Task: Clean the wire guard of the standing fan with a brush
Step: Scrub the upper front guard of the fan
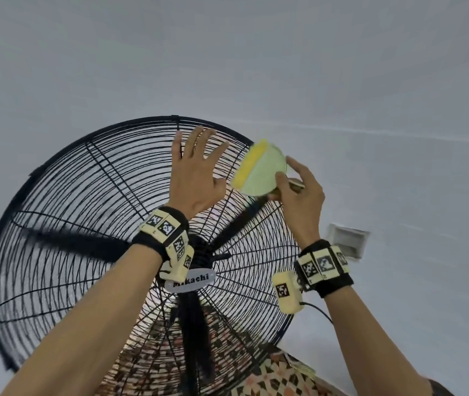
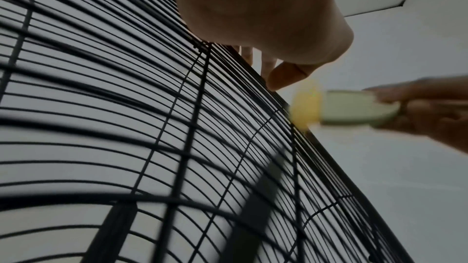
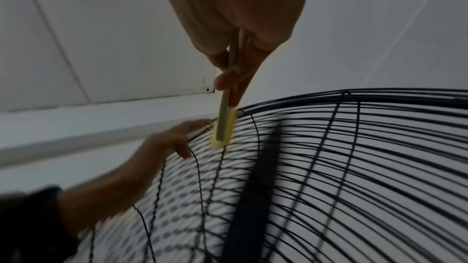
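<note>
A black wire guard (image 1: 90, 212) of a standing fan fills the lower middle of the head view, with dark blades behind it and a silver badge (image 1: 191, 280) at its hub. My left hand (image 1: 196, 170) lies flat on the guard's upper part, fingers straight and spread. My right hand (image 1: 296, 184) pinches a pale green brush (image 1: 261, 174) with yellow bristles (image 1: 251, 162). The bristles touch the guard's upper right rim. In the left wrist view the brush (image 2: 354, 109) meets the guard (image 2: 152, 127) just below my left fingers (image 2: 286, 75). In the right wrist view the brush (image 3: 224, 125) is edge-on against the guard (image 3: 354, 147).
A plain pale wall stands behind the fan, with a white wall box (image 1: 347, 241) at the right. Patterned floor tiles (image 1: 279, 375) show below through the guard. A cable (image 1: 317, 310) hangs from my right wrist unit.
</note>
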Motion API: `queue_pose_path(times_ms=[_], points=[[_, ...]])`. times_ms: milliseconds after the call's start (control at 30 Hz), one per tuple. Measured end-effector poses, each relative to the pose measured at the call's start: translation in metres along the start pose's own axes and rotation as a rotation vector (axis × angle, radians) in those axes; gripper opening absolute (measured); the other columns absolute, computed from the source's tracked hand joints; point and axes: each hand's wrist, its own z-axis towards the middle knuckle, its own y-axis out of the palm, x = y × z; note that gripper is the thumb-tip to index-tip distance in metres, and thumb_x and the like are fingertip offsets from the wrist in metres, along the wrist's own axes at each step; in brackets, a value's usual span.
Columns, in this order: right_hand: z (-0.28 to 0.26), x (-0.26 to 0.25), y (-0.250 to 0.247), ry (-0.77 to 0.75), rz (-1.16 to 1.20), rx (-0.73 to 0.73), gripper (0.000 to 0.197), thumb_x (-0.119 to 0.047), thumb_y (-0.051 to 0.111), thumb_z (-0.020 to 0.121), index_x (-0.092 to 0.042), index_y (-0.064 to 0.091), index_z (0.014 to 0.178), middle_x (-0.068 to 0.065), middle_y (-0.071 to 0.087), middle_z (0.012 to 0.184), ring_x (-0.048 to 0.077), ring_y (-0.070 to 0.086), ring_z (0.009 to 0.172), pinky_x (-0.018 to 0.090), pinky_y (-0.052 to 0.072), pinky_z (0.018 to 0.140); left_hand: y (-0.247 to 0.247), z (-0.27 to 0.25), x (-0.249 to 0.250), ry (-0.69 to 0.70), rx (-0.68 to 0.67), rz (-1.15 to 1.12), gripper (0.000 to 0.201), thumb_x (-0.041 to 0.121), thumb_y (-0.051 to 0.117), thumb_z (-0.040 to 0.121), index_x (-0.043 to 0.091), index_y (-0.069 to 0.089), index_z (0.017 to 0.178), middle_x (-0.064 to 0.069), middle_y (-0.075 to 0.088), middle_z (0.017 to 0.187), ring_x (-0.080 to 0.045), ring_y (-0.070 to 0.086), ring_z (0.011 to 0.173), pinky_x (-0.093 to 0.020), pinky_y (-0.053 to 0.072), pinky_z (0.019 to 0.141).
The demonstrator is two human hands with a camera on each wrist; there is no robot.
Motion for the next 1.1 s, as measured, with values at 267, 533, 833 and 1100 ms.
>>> queue_pose_path(times_ms=[267, 533, 833, 1100], points=[[-0.008, -0.002, 0.0, -0.008, -0.037, -0.041, 0.029, -0.014, 0.067, 0.099, -0.012, 0.068, 0.128, -0.004, 0.069, 0.112, 0.012, 0.075, 0.086, 0.026, 0.062, 0.061, -0.003, -0.001, -0.002, 0.007, -0.034, 0.026, 0.079, 0.04, 0.046, 0.072, 0.024, 0.055, 0.149, -0.011, 0.039, 0.163, -0.035, 0.023, 0.156, -0.058, -0.005, 0.128], [-0.042, 0.01, 0.01, -0.005, -0.083, -0.125, 0.037, -0.015, 0.067, 0.099, -0.013, 0.065, 0.136, 0.013, 0.07, 0.117, 0.016, 0.075, 0.071, 0.026, 0.061, 0.057, -0.016, -0.021, -0.011, 0.074, -0.214, 0.088, 0.088, 0.046, 0.036, 0.081, 0.022, 0.027, 0.165, -0.012, 0.01, 0.174, -0.034, 0.003, 0.161, -0.062, 0.0, 0.128], [-0.071, 0.033, 0.011, 0.034, -0.109, -0.159, 0.037, -0.012, 0.067, 0.099, -0.018, 0.064, 0.135, -0.007, 0.068, 0.112, 0.01, 0.074, 0.083, 0.022, 0.061, 0.06, -0.016, -0.123, -0.016, 0.008, -0.257, 0.217, 0.087, 0.047, 0.045, 0.098, 0.018, 0.003, 0.168, -0.012, -0.011, 0.174, -0.034, -0.011, 0.161, -0.066, 0.004, 0.126], [-0.072, 0.034, 0.008, 0.032, -0.019, -0.139, 0.042, -0.021, 0.064, 0.102, -0.02, 0.057, 0.143, 0.003, 0.067, 0.121, 0.015, 0.076, 0.088, 0.024, 0.062, 0.063, -0.011, -0.124, -0.009, 0.008, -0.235, 0.228, 0.089, 0.049, 0.048, 0.098, 0.017, 0.004, 0.168, -0.012, -0.009, 0.175, -0.034, -0.008, 0.161, -0.065, 0.004, 0.126]])
